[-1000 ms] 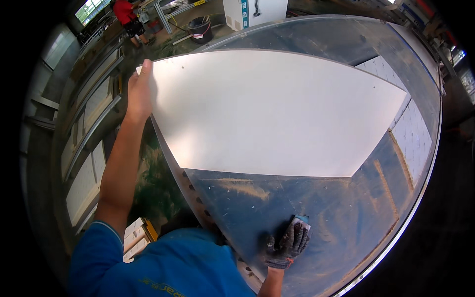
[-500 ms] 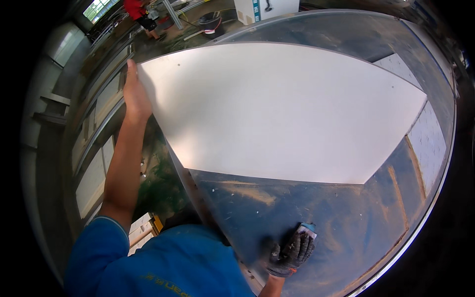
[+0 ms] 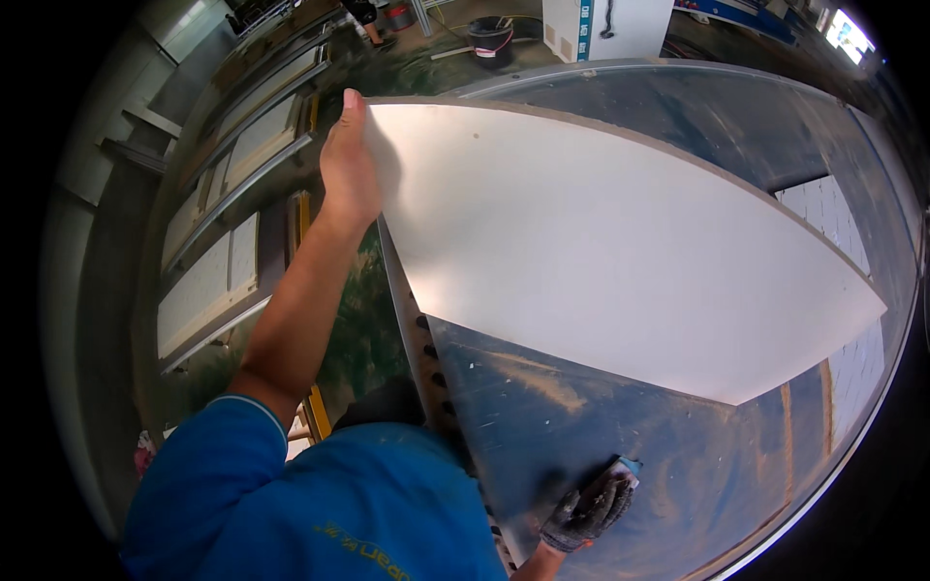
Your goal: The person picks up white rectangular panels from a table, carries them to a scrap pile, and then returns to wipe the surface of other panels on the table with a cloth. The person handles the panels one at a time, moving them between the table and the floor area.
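Observation:
My bare left hand (image 3: 350, 169) is closed on the left end of a large white panel (image 3: 610, 237), thumb up along its edge. The panel leans over the blue worktable (image 3: 542, 436), its far edge showing a thin brownish core. Nearer to me, my right hand (image 3: 589, 510) wears a dark, dusty glove and lies low over the tabletop. Its fingers close around a small blue-and-white block (image 3: 628, 469), mostly covered, whose exact kind I cannot make out. Sawdust streaks mark the blue surface around it.
White patterned pieces (image 3: 831, 208) lie on the table behind the panel. Along the table's left edge runs a strip with dark slots (image 3: 433, 358). Pale boards rest on racks (image 3: 208, 295) to the left. Farther off are a black bucket (image 3: 490, 41), a white cabinet (image 3: 630, 29) and a person's legs (image 3: 366, 21).
The panel has tilted, its left end rising relative to the right. My left hand stays on it. My right hand keeps the block, with little movement over the tabletop. The whole view has shifted.

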`<state>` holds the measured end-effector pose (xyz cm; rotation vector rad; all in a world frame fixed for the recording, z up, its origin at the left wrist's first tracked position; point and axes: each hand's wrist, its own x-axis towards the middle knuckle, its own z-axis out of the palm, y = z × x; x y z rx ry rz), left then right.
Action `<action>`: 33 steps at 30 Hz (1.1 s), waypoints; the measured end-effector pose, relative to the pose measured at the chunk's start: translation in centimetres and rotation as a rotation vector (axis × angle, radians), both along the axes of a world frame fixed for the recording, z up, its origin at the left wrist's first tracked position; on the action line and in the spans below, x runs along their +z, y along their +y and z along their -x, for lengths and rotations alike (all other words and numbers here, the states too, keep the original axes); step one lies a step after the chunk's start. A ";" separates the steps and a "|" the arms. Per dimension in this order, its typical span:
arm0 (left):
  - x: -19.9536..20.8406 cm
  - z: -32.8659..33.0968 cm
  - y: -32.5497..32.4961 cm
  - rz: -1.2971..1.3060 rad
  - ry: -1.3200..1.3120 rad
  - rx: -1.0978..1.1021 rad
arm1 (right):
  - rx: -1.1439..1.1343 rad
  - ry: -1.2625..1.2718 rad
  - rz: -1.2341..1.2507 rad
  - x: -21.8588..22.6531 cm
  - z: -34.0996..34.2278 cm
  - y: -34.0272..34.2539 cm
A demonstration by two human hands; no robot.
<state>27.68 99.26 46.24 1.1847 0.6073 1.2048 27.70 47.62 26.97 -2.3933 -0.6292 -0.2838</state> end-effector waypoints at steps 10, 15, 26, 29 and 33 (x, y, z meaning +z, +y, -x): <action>-0.5 3.9 -1.5 -0.108 0.117 -0.039 | -0.010 -0.150 0.203 -0.8 0.1 1.1; -0.1 5.3 -3.2 -0.167 0.022 -0.186 | 0.003 -0.193 0.188 -0.9 0.4 1.0; 2.9 10.9 -4.3 -0.252 0.231 -0.591 | -0.083 0.142 -0.144 1.3 3.6 -1.7; 3.4 11.1 -4.8 -0.261 0.139 -0.668 | -0.082 0.284 -0.264 3.0 3.2 -1.2; 2.4 11.2 -5.4 -0.229 0.083 -0.668 | -0.051 -0.257 -0.317 11.1 0.0 -2.9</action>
